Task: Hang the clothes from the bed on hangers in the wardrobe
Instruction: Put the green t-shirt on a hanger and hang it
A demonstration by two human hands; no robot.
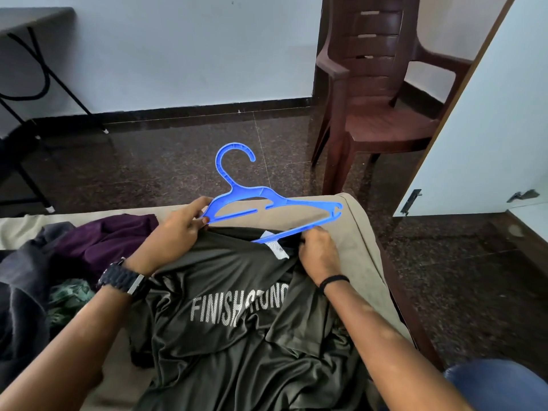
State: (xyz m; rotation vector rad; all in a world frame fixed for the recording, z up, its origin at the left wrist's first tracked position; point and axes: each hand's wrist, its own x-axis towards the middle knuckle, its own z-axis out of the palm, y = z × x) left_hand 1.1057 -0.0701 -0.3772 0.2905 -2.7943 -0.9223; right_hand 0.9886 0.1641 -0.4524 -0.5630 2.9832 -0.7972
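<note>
Left grip [178, 226] pinches the blue plastic hanger [267, 200] at its near shoulder; right grip [318, 253] holds the dark olive shirt's [237, 292] collar just below, hanger's length running rightward between them.

Brightness: moderate, even daylight, no harsh highlights.
Source: seems to come from the right, where the white door [474, 137] is brightest.
Shadows: soft, deepest under the chair [382, 93] and at far left.
Glare: faint sheen on the floor [178, 161].
Sharpness: centre crisp, slight softness at the edges.
Distortion: wide-angle bowing of wall and door lines.
</note>
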